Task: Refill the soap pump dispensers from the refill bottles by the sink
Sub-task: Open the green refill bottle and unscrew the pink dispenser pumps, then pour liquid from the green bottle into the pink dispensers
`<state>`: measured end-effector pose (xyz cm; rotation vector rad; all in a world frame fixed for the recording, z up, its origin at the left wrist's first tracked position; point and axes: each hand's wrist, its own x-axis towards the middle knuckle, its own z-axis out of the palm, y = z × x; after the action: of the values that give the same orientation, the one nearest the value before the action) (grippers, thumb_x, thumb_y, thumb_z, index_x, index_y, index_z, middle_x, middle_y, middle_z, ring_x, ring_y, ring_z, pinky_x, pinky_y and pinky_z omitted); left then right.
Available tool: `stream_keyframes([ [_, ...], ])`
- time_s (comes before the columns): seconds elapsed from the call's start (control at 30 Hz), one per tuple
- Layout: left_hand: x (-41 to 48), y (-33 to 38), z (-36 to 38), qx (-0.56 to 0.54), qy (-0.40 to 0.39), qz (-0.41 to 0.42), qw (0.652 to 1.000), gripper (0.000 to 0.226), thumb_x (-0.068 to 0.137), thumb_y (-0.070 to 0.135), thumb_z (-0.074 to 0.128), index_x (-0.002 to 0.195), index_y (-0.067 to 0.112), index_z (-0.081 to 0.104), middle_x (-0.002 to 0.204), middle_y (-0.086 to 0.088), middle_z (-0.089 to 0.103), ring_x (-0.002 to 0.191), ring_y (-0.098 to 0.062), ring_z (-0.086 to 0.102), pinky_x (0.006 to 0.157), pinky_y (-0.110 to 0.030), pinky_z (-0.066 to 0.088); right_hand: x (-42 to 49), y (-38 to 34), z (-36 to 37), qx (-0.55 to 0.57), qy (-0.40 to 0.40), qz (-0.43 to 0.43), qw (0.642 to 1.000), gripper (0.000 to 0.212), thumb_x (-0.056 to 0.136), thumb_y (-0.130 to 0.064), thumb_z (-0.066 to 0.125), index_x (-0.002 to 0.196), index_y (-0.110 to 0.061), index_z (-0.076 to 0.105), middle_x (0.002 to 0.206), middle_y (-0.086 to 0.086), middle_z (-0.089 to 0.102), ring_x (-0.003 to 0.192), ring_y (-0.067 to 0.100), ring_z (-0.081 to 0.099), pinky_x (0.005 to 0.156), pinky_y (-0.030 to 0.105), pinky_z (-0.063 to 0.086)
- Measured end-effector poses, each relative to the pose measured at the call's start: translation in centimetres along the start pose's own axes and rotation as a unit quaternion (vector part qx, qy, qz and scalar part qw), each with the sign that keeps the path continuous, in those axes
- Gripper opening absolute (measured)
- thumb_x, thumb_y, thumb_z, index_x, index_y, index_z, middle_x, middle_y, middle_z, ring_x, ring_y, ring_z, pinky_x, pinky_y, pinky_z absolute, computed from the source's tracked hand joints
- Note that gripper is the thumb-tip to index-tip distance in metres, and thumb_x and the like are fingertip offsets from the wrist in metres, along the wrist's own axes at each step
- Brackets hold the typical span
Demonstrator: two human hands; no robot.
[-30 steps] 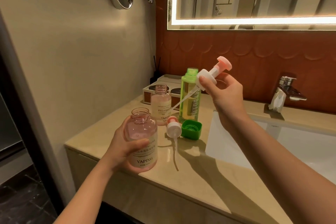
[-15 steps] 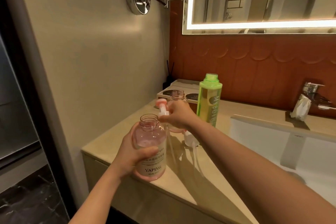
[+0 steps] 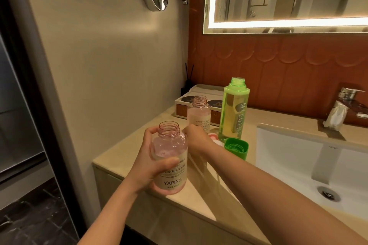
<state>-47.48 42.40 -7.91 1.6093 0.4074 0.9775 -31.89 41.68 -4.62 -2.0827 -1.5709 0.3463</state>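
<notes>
Lower centre: my left hand [image 3: 147,163] grips the uncapped pink dispenser [image 3: 171,165] on the table [image 3: 199,205] edge. My right hand [image 3: 196,139], a second ago lifting the pump, now lies low behind it with its grasp hidden. Pouring can probably begin.

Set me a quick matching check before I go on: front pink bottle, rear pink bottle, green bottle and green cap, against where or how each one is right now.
Things:
1. front pink bottle
2. rear pink bottle
3. green bottle
4. green cap

States:
A. lies loose on the counter
B. stands uncapped, yellow-green liquid inside
C. gripped by the left hand
D. stands uncapped in front of the brown-fronted box

Pairs: 1-C, 2-D, 3-B, 4-A.
</notes>
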Motion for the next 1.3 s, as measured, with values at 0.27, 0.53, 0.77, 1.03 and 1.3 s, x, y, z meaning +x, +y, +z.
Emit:
stream_keyframes([
  [0.27,-0.8,-0.2,1.0,0.044,0.103,0.045,0.993,0.08,0.036,0.061,0.081,0.107,0.042,0.048,0.117,0.0,0.061,0.104,-0.016,0.062,0.083,-0.033,0.05,-4.3,0.7,-4.4,0.066,0.127,-0.06,0.988,0.02,0.092,-0.027,0.055,0.093,-0.011,0.067,0.086,-0.001,0.066,0.075,0.009,0.06,0.064,0.018,0.049],
  [0.53,-2.2,0.7,2.9,0.072,0.171,0.036,0.982,0.092,0.043,0.058,0.072,0.12,0.06,0.022,0.116,0.026,0.049,0.103,-0.001,0.054,0.064,-0.013,0.046,-3.8,6.2,-9.7,0.195,0.356,0.024,0.914,0.034,0.08,-0.032,0.07,0.097,-0.013,0.048,0.097,0.004,0.053,0.085,0.014,0.05,0.07,0.025,0.046],
  [0.77,-1.7,0.5,4.7,0.051,0.228,0.013,0.972,0.088,0.041,0.039,0.084,0.115,0.052,0.038,0.113,0.024,0.05,0.103,-0.01,0.05,0.069,-0.051,0.056,0.1,9.3,-10.5,0.227,0.255,0.072,0.937,0.093,0.071,-0.035,0.077,0.145,-0.02,0.022,0.149,0.006,0.027,0.133,0.025,0.034,0.104,0.044,0.037],
  [1.03,-0.7,-0.1,4.7,0.036,0.226,0.029,0.973,0.075,0.038,0.045,0.08,0.104,0.053,0.046,0.102,0.031,0.058,0.101,0.0,0.054,0.081,-0.053,0.053,2.1,10.8,-10.9,0.304,0.171,0.002,0.937,0.102,0.067,-0.034,0.078,0.147,-0.019,0.017,0.144,0.004,0.039,0.122,0.016,0.041,0.093,0.033,0.039],
  [1.3,-0.4,-0.7,4.7,0.05,0.242,0.053,0.967,0.074,0.039,0.047,0.077,0.107,0.047,0.046,0.104,0.03,0.058,0.098,0.01,0.054,0.081,-0.035,0.051,2.7,11.2,-9.2,0.333,0.166,-0.05,0.927,0.062,0.071,-0.024,0.076,0.125,-0.02,0.045,0.106,-0.008,0.059,0.099,0.009,0.058,0.079,0.025,0.046],
])
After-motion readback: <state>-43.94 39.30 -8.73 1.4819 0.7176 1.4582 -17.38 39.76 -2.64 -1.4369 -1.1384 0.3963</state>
